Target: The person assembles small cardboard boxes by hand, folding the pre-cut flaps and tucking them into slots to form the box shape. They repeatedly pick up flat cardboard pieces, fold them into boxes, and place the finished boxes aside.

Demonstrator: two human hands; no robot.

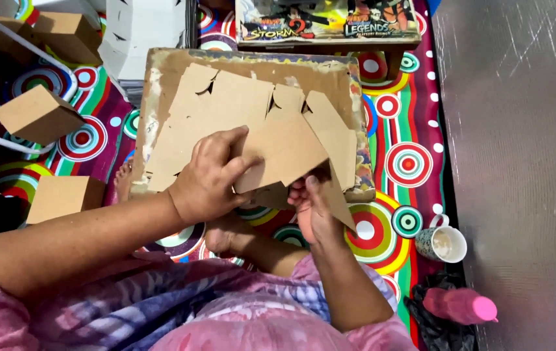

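Brown flat cardboard cutout [278, 130] lies on a worn board [154, 97], its near edge pressed under the left hand [210, 179], while the right hand [314, 205] pinches its lower right flap from beneath.

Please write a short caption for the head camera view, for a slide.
Both hands, left hand and right hand, hold a flat die-cut cardboard sheet over a worn board.

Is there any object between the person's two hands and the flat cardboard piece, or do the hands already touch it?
Nothing visible stands between them. The left hand presses directly on top of the flat cardboard piece, and the right hand grips its lower edge from below. The cardboard lies on a worn board.
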